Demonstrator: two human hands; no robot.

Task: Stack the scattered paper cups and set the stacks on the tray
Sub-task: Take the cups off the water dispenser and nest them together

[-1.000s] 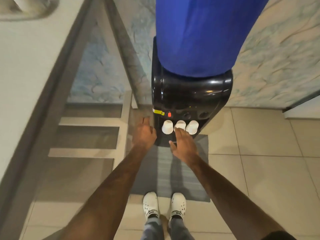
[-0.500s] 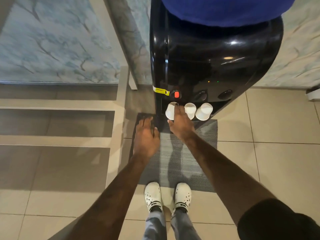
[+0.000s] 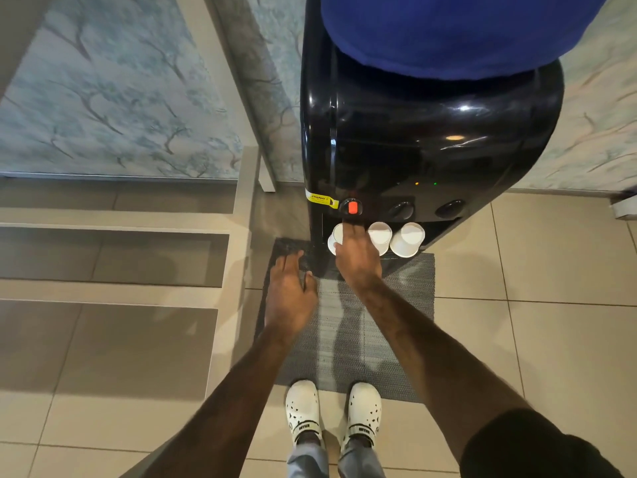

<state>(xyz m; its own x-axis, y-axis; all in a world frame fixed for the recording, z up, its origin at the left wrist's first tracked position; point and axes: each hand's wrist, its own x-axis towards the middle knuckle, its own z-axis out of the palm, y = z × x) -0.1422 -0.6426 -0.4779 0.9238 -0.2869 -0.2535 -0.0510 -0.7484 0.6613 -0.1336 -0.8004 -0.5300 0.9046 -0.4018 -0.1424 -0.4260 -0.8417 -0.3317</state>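
Note:
Three white paper cups stand upside down in a row in the recess under the taps of a black water dispenser (image 3: 413, 150). My right hand (image 3: 356, 260) lies over the left cup (image 3: 334, 237), fingers across its top and thumb at its side, hiding most of it. The middle cup (image 3: 380, 234) and the right cup (image 3: 407, 239) stand untouched just right of that hand. My left hand (image 3: 289, 294) hovers lower left of the cups with fingers spread, holding nothing. I see no separate tray.
A blue water bottle (image 3: 448, 29) sits on top of the dispenser. A grey mat (image 3: 396, 322) lies on the tiled floor in front, with my white shoes (image 3: 303, 408) at its near edge. Pale steps (image 3: 113, 257) run along the left, by a marbled wall.
My right hand has come forward from in front of the cups onto the left cup. My left hand has dropped back and lower. The view has come closer to the dispenser.

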